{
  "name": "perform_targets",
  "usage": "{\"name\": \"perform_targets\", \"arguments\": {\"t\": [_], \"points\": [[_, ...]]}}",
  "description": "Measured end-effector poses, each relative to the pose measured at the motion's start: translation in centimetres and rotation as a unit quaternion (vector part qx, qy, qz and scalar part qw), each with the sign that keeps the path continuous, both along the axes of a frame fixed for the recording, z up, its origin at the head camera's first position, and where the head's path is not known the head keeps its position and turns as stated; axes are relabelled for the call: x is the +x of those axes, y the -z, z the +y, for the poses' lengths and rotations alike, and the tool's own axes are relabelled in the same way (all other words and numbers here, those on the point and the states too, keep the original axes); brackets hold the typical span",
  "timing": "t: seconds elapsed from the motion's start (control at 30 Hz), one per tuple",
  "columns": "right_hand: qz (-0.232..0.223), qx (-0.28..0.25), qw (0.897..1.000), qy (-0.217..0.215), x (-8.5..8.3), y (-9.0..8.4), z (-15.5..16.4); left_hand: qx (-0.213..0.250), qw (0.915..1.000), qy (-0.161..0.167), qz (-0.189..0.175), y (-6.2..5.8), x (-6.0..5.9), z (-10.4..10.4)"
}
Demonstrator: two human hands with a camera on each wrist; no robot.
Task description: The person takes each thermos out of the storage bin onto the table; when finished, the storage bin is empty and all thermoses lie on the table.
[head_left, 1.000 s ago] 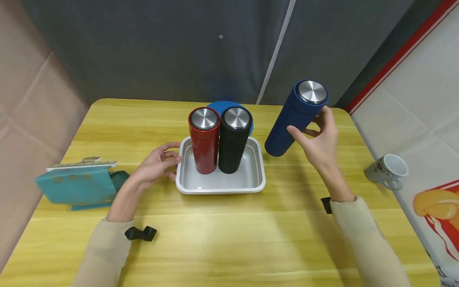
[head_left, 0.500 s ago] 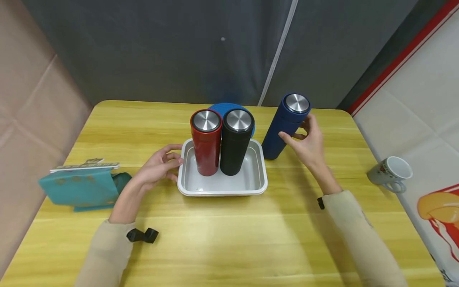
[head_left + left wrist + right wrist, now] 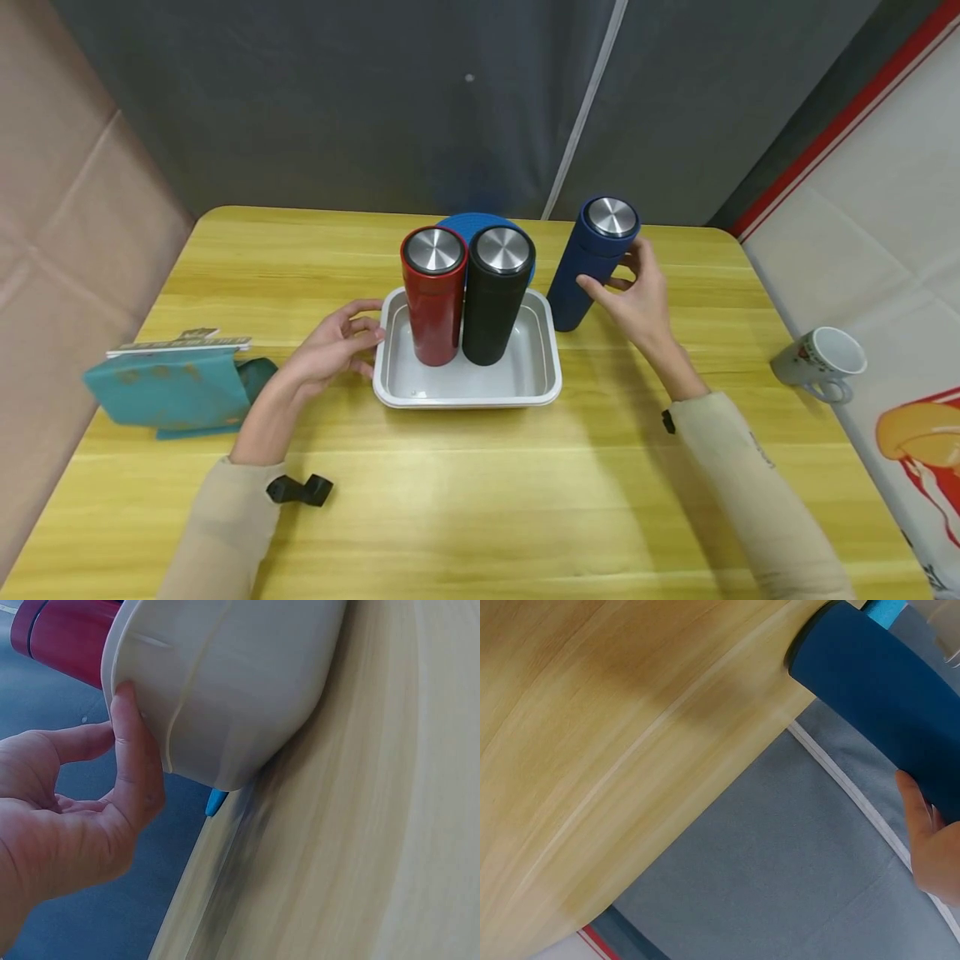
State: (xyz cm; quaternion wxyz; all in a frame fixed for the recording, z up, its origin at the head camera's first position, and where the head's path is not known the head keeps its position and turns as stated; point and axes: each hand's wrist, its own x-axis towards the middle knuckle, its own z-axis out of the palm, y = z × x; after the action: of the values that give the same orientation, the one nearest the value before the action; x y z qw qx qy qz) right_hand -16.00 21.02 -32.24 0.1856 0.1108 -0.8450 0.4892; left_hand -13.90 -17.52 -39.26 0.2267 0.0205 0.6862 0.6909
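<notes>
- Head view: your right hand (image 3: 637,304) wraps curled fingers round the blue flask (image 3: 592,262), which stands on the table (image 3: 480,483) at 3 o'clock from the tray (image 3: 465,392). Your left hand (image 3: 330,350) touches the tray's 9 o'clock rim with loosely bent fingers, gripping nothing. The red flask (image 3: 432,296) and black flask (image 3: 495,296) stand upright in the tray, touching.
- Left wrist view: a fingertip (image 3: 127,701) presses the tray (image 3: 240,682) wall.
- Right wrist view: the thumb (image 3: 919,810) lies on the blue flask (image 3: 877,682).
</notes>
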Motion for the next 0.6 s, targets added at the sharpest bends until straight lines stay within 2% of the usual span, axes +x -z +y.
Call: {"name": "perform_targets", "arguments": {"t": [0.6], "points": [[-0.017, -0.011, 1.000, 0.006, -0.23, 0.08, 0.33, -0.001, 1.0000, 0.000, -0.003, -0.17, -0.06, 0.04]]}}
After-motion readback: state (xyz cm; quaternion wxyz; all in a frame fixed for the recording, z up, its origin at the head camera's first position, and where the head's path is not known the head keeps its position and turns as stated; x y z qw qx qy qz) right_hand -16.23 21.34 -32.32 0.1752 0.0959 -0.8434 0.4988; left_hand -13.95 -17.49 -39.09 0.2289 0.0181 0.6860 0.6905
